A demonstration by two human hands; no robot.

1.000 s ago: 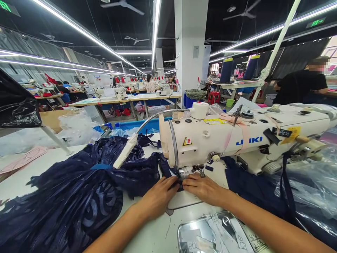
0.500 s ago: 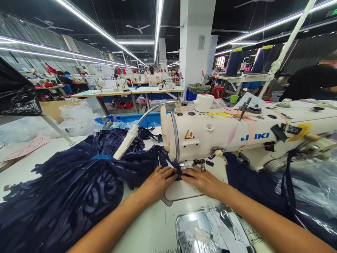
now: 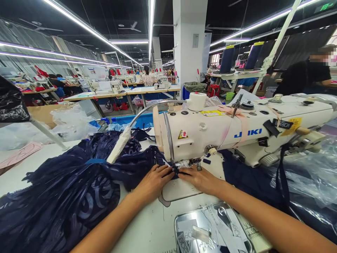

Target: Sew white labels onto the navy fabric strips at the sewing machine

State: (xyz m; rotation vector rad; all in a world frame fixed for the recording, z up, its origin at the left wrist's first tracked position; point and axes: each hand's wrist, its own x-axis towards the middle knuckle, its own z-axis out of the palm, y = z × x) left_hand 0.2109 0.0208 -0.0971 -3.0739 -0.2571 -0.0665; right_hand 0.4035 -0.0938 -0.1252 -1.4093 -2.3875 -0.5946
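Note:
Both my hands are at the stitching area of a white sewing machine (image 3: 192, 137). My left hand (image 3: 154, 181) is left of the presser foot (image 3: 178, 165), thumb and fingertips closed on navy fabric (image 3: 173, 174). From the right, my right hand (image 3: 201, 178) meets it, its fingertips closed on the same fabric just in front of the foot. Little of the fabric shows between the fingertips. To the left lies a bunched pile of navy lace pieces (image 3: 65, 189), gathered by a blue band (image 3: 96, 161).
A metal tray (image 3: 181, 219) with labels and a small clear piece stands in front. A flexible lamp (image 3: 118, 146) arches over the lace. Plain navy fabric (image 3: 244, 179) and clear plastic (image 3: 313, 182) lie right. Another person (image 3: 302, 77) sits at the far right.
The view has shifted slightly, so the scene sits further left in the picture. Both hands stay at the presser foot, with hardly any visible change in their grip.

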